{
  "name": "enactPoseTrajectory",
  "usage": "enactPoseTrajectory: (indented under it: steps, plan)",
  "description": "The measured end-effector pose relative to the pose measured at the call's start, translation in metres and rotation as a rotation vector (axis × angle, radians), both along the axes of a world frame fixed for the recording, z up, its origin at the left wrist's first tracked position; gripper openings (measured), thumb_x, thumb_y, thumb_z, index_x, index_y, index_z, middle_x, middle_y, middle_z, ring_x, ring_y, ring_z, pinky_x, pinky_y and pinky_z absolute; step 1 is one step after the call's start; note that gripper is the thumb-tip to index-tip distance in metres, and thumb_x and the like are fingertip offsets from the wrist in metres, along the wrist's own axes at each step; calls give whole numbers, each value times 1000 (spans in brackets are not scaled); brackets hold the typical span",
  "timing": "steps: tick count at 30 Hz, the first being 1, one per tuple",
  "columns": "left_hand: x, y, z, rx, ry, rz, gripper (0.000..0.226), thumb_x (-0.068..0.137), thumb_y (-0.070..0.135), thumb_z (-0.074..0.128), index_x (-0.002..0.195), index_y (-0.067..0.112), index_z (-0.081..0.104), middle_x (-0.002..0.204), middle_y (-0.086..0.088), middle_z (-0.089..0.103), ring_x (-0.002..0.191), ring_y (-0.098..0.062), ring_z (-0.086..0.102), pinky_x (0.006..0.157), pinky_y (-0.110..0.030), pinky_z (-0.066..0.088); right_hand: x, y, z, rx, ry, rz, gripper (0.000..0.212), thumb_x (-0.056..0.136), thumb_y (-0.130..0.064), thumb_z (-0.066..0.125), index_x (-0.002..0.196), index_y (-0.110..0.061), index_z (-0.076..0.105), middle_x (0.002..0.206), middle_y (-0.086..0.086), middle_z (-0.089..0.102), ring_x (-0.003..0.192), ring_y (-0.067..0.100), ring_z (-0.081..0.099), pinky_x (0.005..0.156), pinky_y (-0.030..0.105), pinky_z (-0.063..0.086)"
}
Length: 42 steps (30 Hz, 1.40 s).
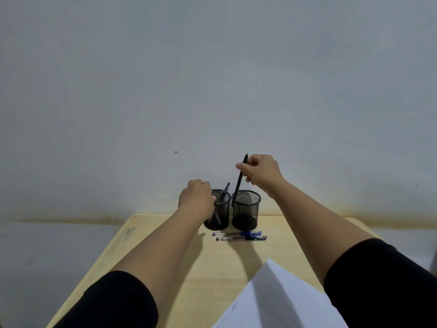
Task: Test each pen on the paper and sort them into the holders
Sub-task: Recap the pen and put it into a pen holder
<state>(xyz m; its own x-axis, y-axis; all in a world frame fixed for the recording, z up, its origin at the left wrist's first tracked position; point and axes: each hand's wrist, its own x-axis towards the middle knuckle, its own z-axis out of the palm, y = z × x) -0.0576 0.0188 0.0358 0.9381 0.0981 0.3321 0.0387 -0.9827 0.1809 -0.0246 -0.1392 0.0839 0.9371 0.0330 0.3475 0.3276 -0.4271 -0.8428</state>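
The right hand [261, 172] pinches a black pen [240, 179] over the right holder [246, 210]; the left hand [197, 196] grips the left holder [218, 210]. Lowering it straight should clear the rim. Two pens [240, 236] wait on the table [212, 268].

Plain study corner: desk [151, 235], bare wall [165, 79]
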Motion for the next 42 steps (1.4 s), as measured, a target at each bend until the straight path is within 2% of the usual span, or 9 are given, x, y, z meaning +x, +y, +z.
enactPoseTrajectory:
  steps: [5,10,13,16,20,23,26,31,42]
  plan:
    - [38,3,-12,-79,19,-4,36,97,31,42,122,5,48,126,-10,50,121,-24,44,92,-34,43,41,13,1,-49,-34,1,22,86,-26,64,87,-4,63,77,6,62,49,9,57,51,19,40]
    - [66,10,-34,-122,55,-6,46,97,34,41,133,5,40,130,-10,49,123,-24,44,95,-35,43,72,27,-13,-75,-31,12,24,87,-26,62,90,-2,64,75,5,62,48,7,57,48,16,41]
    - [74,12,-46,-130,52,-10,42,96,36,41,126,6,46,124,-10,52,118,-25,47,92,-36,44,84,33,-29,-106,-8,28,19,88,-25,62,82,-7,61,69,3,60,47,6,57,42,11,41]
    - [77,12,-56,-142,39,-20,39,97,35,39,121,7,50,121,-10,55,116,-26,49,90,-37,44,90,38,-46,-166,30,47,24,88,-27,62,69,-13,58,73,5,62,57,14,58,55,20,45]
    - [76,14,-56,-117,23,-17,41,96,38,40,123,9,51,123,-10,55,115,-27,52,92,-38,45,87,42,-58,-318,49,52,28,88,-32,60,99,-8,70,95,10,69,84,19,57,73,24,40]
    - [73,14,-48,-66,25,-12,43,96,38,40,126,9,50,126,-10,54,116,-27,53,91,-38,46,81,42,-59,-503,-5,20,43,90,-36,56,123,-8,61,121,12,62,112,24,55,89,28,42]
    - [67,13,-41,-10,32,-17,41,97,38,38,121,8,52,122,-11,54,112,-26,54,88,-36,47,69,38,-60,-698,-73,15,48,94,-35,49,135,-10,49,136,11,47,127,25,45,99,37,41]
    - [50,7,-29,65,0,-24,41,98,36,36,122,5,49,124,-13,52,115,-25,51,90,-34,47,44,27,-64,-855,-158,0,45,96,-30,43,135,-9,45,142,8,43,133,23,38,100,38,40]
    - [8,-18,-39,152,-18,-95,39,100,30,34,126,3,45,130,-12,49,125,-23,43,95,-33,44,-12,1,-100,-882,-179,-32,42,95,-29,42,132,-8,43,139,7,43,130,21,39,97,33,39]
